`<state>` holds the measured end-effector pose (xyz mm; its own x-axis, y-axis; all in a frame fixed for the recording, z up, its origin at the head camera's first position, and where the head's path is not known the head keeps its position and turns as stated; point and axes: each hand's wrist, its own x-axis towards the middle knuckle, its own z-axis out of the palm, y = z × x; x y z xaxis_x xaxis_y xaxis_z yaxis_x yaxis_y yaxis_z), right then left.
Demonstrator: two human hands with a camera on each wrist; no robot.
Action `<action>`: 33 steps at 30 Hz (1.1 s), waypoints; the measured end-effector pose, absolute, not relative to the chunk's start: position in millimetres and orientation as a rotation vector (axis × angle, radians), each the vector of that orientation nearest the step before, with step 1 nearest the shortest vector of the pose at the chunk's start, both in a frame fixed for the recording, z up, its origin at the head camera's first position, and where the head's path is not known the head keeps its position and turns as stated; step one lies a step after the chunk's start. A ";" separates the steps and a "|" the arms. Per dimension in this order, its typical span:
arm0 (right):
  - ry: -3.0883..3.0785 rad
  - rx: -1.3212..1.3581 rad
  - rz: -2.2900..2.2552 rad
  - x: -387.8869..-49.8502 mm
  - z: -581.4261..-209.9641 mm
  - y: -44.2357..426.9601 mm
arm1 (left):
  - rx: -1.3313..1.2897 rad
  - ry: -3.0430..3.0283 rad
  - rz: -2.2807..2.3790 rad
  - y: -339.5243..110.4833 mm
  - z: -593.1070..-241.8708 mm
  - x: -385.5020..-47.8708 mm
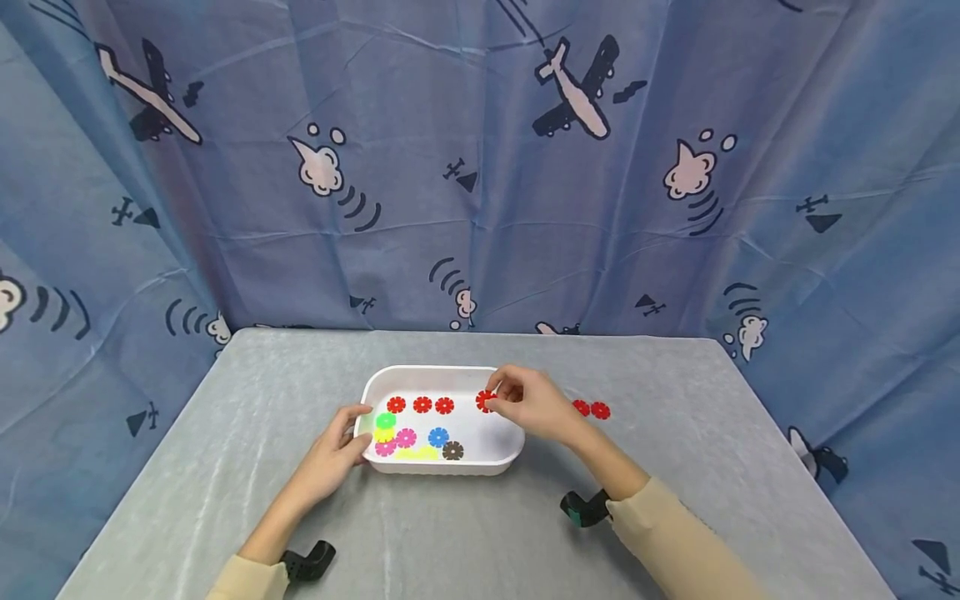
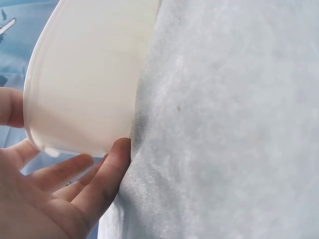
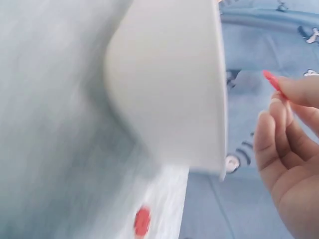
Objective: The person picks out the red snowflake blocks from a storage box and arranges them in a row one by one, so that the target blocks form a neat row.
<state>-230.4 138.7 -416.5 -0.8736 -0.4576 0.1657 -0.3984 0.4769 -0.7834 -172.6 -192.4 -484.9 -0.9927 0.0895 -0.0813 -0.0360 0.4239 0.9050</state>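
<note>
A white plastic tray (image 1: pixel 487 442) stands mid-table. My left hand (image 1: pixel 330 454) grips its left end, thumb at the rim and fingers against the outer wall (image 2: pixel 94 74). Above the tray's right half, my right hand (image 1: pixel 536 404) pinches a red notched disc (image 1: pixel 483 402) between thumb and fingers; the same disc (image 3: pixel 271 79) appears edge-on in the right wrist view. Inside the tray, three red discs (image 1: pixel 422 404) lie in a row. Nearer the front are a green disc (image 1: pixel 386 421), pink discs (image 1: pixel 406 437), a blue disc (image 1: pixel 438 437), a brown disc (image 1: pixel 453 450) and yellow pieces (image 1: pixel 417 454).
Two red discs (image 1: pixel 600 410) lie on the grey-covered table (image 1: pixel 675 467), right of the tray and partly behind my right wrist. A blue curtain (image 1: pixel 420 208) with airplane prints hangs behind and along both sides. Black devices (image 1: pixel 585 508) are strapped at both wrists.
</note>
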 end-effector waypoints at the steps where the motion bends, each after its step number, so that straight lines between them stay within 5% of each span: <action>1: 2.652 -0.761 -1.376 -230.6 -417.3 144.5 | 0.052 2.550 1.629 -192.4 -484.7 -172.7; 33: 2.782 -0.239 -1.390 -251.1 -465.7 324.1 | 0.056 2.556 1.614 -190.6 -480.8 -171.2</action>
